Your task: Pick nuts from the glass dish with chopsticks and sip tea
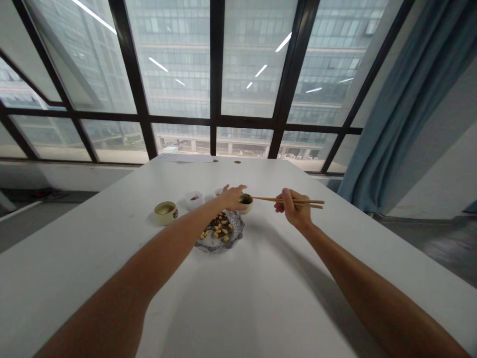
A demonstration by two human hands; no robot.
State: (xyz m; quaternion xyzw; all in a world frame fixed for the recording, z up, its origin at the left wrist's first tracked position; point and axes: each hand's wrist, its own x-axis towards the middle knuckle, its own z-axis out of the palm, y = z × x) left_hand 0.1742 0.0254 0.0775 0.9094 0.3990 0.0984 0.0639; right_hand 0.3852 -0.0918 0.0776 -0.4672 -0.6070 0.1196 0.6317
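Note:
My right hand grips a pair of wooden chopsticks, held almost level. Their tips point left and reach the rim of a small cup with dark contents. Against the left side of this cup lies my left hand, its fingers curved around it. Just in front, below my left wrist, a clear fluted glass bowl holds peanuts and smaller dark pieces, mixed together. My left forearm covers part of the bowl.
Left of my forearm stands a cream bowl with dark markings. Behind the forearm are a small white cup with something dark in it and a partly hidden white cup. Papers lie at the white table's far edge, before the windows.

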